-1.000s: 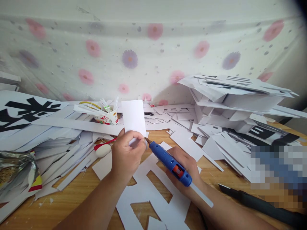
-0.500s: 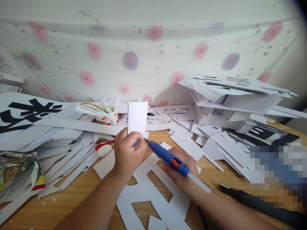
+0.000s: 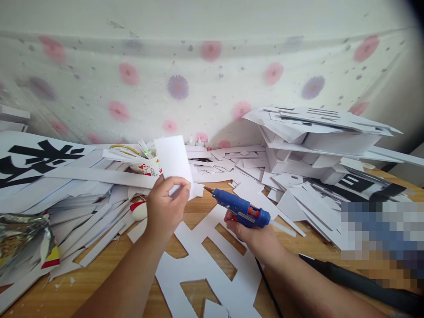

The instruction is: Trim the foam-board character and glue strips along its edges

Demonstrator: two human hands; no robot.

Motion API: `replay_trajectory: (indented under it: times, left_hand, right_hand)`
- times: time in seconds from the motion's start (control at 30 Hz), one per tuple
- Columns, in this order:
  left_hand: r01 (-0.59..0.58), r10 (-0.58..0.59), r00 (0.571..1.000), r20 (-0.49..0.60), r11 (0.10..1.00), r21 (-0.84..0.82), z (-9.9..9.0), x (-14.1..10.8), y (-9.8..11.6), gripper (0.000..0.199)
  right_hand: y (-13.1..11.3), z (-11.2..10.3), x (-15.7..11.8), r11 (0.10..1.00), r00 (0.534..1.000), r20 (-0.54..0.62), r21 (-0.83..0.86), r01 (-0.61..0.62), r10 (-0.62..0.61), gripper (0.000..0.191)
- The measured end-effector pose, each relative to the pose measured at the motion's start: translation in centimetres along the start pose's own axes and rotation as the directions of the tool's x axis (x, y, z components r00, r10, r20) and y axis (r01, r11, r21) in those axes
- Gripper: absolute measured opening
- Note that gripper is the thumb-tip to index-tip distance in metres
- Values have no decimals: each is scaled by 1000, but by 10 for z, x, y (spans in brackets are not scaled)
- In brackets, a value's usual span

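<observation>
My left hand [image 3: 168, 198] is closed on a white foam board piece [image 3: 174, 157], which stands up above the fingers and leans left. In my right hand [image 3: 248, 229] is a blue hot glue gun [image 3: 240, 205], its metal nozzle pointing left toward the board but apart from it. A clear glue stick [image 3: 283, 227] sticks out of the gun's back end, and a black cord hangs below. Under both hands lies a white cut-out board [image 3: 185, 265] with several openings, flat on the wooden table.
A paper cup [image 3: 147, 167] with tools stands behind my left hand. White strips [image 3: 99, 221] and a foil packet [image 3: 26, 243] lie at left. Stacked board shapes [image 3: 318, 141] rise at right, with a black-handled knife [image 3: 344, 276] in front.
My left hand has moved left and tilted the board piece. The glue gun has shifted right, and its nozzle has come away from the board.
</observation>
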State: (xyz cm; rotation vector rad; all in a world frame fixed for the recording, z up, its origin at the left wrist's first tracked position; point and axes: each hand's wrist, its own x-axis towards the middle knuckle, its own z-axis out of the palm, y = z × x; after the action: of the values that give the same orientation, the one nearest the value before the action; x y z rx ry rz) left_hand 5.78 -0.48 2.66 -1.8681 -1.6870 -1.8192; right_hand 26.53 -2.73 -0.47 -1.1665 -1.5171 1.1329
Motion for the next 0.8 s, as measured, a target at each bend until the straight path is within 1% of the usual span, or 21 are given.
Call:
replay_trajectory:
  times: [0.03,0.1,0.17,0.23,0.3,0.43,0.53,0.6,0.7,0.8]
  left_hand:
    - [-26,27,999,44,999,-21,2,-3,4,10]
    - [-51,57,993,100,997,-57,6,-8,10,8]
    - [-48,56,992,116,996,-71,9,-11,13,7]
    - [-41,48,993,106,997,-66,10,-12,14,7]
    - [-45,50,994,95,997,-55,10,-13,14,7]
    - [-34,38,995,87,998,-47,9,-13,14,8]
    - [-19,23,996,91,999,-48,9,-14,15,9]
    - [-7,12,995,96,999,-53,9,-15,15,9]
    - [12,-7,995,96,999,-43,9,-15,16,10]
    - [-4,5,997,79,1000,-13,10,-15,16,10]
  right_hand:
    - [0,0,0,999,1000,11,33,-27,26,12]
    - [-2,0,0,995,999,31,92,-36,33,13]
    - [-3,-1,-1,994,999,37,103,-25,21,14]
    - [-4,0,-1,998,1000,25,58,-14,12,15]
    - [-4,0,-1,999,999,24,15,31,-32,13]
    - [0,2,0,993,992,52,-12,120,-119,8]
    - [2,3,1,982,984,25,-62,180,-179,5]
    - [3,3,1,963,970,16,-112,244,-244,3]
    - [3,4,0,919,939,10,-202,339,-344,8]
    - [4,5,-1,891,929,25,-276,362,-370,11]
